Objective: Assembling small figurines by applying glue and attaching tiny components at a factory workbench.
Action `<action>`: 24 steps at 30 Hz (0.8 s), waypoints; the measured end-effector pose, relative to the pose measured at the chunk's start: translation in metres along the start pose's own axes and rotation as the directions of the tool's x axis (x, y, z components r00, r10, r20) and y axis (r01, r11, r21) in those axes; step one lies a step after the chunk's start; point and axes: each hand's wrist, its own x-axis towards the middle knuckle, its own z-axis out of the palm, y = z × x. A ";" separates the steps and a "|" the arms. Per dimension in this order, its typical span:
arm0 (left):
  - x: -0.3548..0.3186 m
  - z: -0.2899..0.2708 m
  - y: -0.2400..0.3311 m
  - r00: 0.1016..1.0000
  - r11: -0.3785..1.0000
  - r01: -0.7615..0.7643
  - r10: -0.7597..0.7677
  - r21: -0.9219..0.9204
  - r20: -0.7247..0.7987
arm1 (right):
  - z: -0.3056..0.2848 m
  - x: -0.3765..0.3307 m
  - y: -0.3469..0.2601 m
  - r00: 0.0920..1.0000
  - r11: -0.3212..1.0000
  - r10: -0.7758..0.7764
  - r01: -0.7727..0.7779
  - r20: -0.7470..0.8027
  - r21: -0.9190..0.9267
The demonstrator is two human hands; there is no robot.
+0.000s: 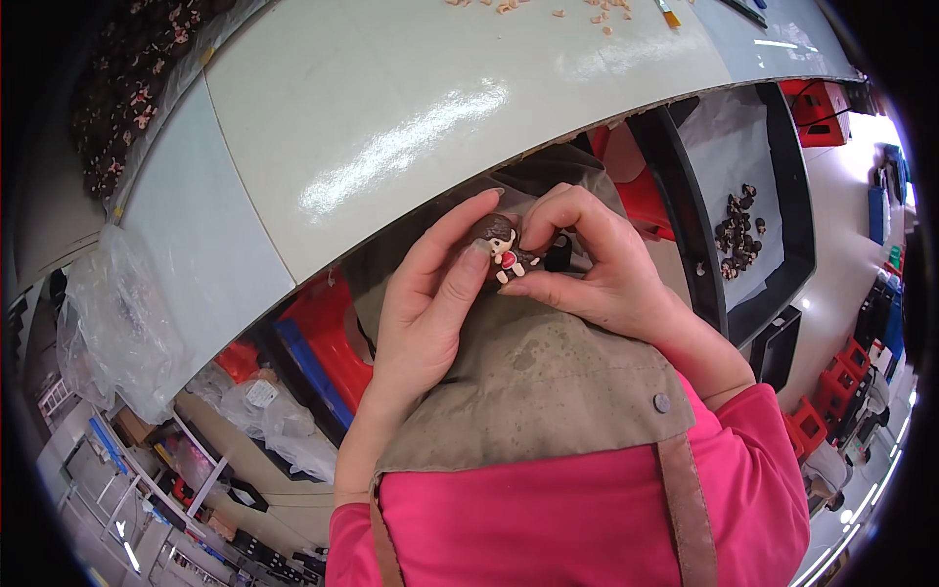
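We note the figurine [507, 255] off the bench's [391, 117] near edge, left hand [421, 313] pinching its left side, right hand [606, 256] gripping its right. Step, we judge: close finger work; next move calls for steady left support, light right pressure.

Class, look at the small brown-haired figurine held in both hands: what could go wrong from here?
1. The small brown-haired figurine is held by the left hand and right hand above the olive-brown fabric apron, off the glossy white table, so a loosened grip might let it fall.
2. The left thumb lies against its head, beside the face; if the paint is soft, which the picture cannot show, it might smudge.
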 end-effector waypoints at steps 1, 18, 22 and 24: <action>0.000 0.000 0.000 1.000 1.000 -0.001 0.001 0.017 -0.009 | 0.000 0.000 0.002 1.000 1.000 -0.005 0.005 -0.006 0.003; 0.002 -0.004 -0.001 0.999 1.000 0.031 -0.031 -0.003 -0.024 | 0.003 0.000 -0.004 0.997 0.997 0.077 -0.077 0.016 0.025; 0.003 -0.004 -0.001 0.998 0.999 0.047 -0.048 -0.016 -0.031 | 0.004 0.001 -0.005 0.996 0.995 0.086 -0.087 0.016 0.056; 0.003 -0.004 -0.001 0.999 0.999 0.046 -0.046 -0.015 -0.026 | 0.004 0.001 -0.006 0.996 0.994 0.091 -0.092 0.018 0.053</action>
